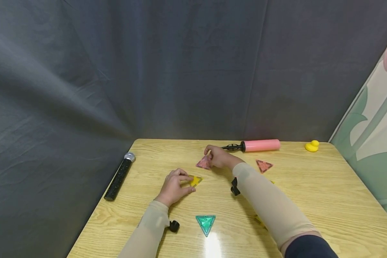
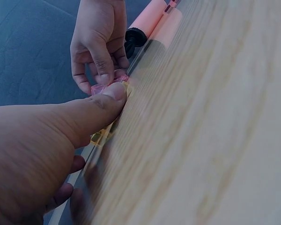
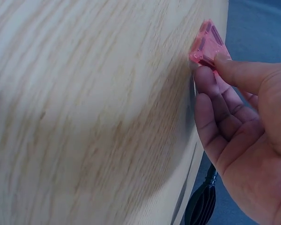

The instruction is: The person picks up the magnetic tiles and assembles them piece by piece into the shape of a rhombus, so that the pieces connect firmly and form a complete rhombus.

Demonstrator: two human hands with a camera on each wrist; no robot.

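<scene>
My right hand pinches a pink translucent triangular magnetic tile between thumb and fingers, over the far middle of the table. In the right wrist view this pink tile is tilted, with the thumb on its near corner. Just to the left and nearer, my left hand holds a yellow triangular magnetic tile by its left side, close to the tabletop. The left wrist view shows the thumb over the yellow tile, with the pink tile right behind it.
A teal triangular tile lies near the front, a red one at right. The right forearm partly covers a yellow tile. A pink hand pump and rubber duck lie at the back; a black microphone lies along the left edge.
</scene>
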